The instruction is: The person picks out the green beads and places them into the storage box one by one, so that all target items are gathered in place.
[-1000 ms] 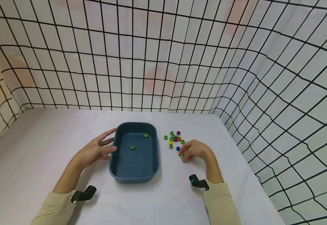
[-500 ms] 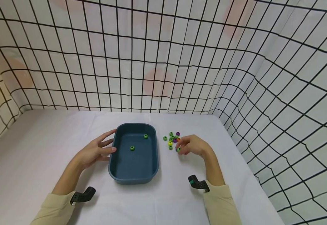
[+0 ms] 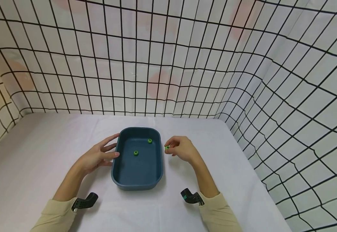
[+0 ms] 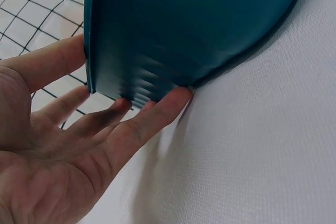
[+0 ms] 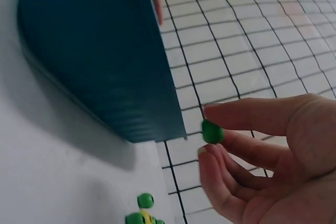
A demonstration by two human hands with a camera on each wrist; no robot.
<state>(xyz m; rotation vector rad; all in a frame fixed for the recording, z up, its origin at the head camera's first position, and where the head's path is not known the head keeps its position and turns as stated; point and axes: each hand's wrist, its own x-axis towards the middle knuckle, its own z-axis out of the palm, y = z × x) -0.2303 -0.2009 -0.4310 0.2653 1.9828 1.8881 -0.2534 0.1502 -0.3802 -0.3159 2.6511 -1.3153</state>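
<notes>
Because the small, rounded, shiny green bead [image 5: 212, 131] is pinched only between the thumb and fingertips of the right hand [image 3: 183, 149], a slackened or off-centre grip could let it pop out and roll over the white cloth [image 3: 70, 132]; a low path might knock the dark blue, round-cornered, plastic-looking tray [image 3: 137, 172] or scatter the loose green and yellow beads [image 5: 145, 200] near that hand; the left hand [image 3: 96, 156], fingers spread apart, touches the tray's nine o'clock wall, where too hard a push could slide it; in the head view the pinched bead lies at the right hand's nine o'clock, just outside the tray's two o'clock side; inside, one green bead [image 3: 135, 153] sits near the centre, another [image 3: 149, 140] towards one o'clock.
</notes>
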